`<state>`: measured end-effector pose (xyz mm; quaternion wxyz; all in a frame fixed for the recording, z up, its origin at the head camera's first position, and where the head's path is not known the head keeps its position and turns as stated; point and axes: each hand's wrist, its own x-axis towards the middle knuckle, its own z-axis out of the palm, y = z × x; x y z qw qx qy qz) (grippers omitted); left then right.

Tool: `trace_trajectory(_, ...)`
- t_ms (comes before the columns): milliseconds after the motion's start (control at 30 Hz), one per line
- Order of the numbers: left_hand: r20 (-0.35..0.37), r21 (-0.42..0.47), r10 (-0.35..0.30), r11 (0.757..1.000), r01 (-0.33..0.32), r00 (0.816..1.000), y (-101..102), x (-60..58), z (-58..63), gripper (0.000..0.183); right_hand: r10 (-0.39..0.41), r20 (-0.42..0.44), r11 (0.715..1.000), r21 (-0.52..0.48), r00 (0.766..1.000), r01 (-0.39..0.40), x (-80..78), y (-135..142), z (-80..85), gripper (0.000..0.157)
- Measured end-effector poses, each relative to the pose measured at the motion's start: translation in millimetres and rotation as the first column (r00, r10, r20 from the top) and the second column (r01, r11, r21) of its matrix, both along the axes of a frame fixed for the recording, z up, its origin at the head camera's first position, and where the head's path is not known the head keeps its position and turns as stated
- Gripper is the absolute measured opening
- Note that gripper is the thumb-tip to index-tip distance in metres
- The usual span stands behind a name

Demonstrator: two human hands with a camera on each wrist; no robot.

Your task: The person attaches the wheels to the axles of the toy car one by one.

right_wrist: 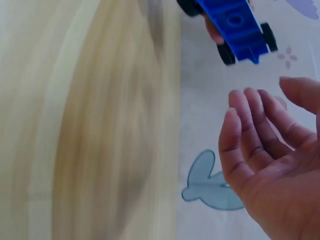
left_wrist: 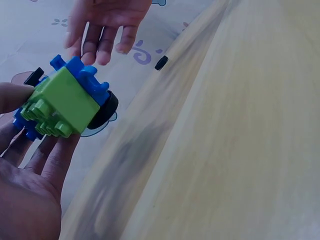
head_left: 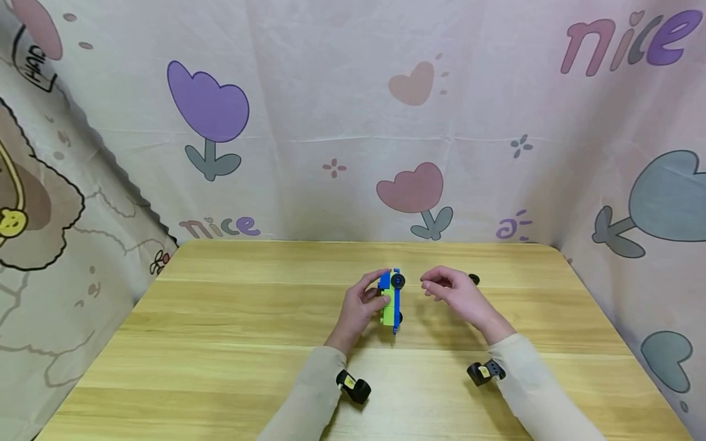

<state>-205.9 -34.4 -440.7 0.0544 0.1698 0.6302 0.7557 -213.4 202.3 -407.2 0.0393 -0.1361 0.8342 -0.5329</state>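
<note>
A toy block car (head_left: pixel 389 313), lime green blocks on a blue chassis with black wheels, is held up on its side by my left hand (head_left: pixel 355 311). In the left wrist view the thumb and fingers grip the green block (left_wrist: pixel 67 102). The blue underside (right_wrist: pixel 235 22) with black wheels faces my right hand in the right wrist view. My right hand (head_left: pixel 459 297) hovers to the right of the car, fingers loosely bent and holding nothing, apart from it. Behind that hand a loose black wheel (head_left: pixel 474 279) lies on the table.
The wooden table (head_left: pixel 231 343) stretches out in front of me. A patterned cloth (head_left: pixel 331 110) hangs along its back and sides. Black wrist cameras (head_left: pixel 354 387) are strapped over both sleeves.
</note>
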Motion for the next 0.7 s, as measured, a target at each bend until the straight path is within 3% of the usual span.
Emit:
trace_trajectory(100, 0.007, -0.011, -0.005, 1.0, 0.006, 1.0, -2, 4.6, 9.3, 0.053, -0.019, -0.011, 0.999, 0.029, 1.0, 0.02, -0.5, 7, 1.3, 0.026)
trace_trajectory(367, -0.014, -0.041, -0.045, 0.998, 0.044, 0.999, -8, 5.0, 8.1, 0.06, -0.092, -0.141, 0.962, 0.244, 0.986, 0.125, -3.4, 27, 5.6, 0.02)
trace_trajectory(700, -0.015, -0.073, -0.055, 0.996, 0.054, 0.998, -9, 6.9, 9.2, 0.067, -0.133, -0.218, 0.912, 0.355, 0.967, 0.206, -9.8, 57, -4.5, 0.027)
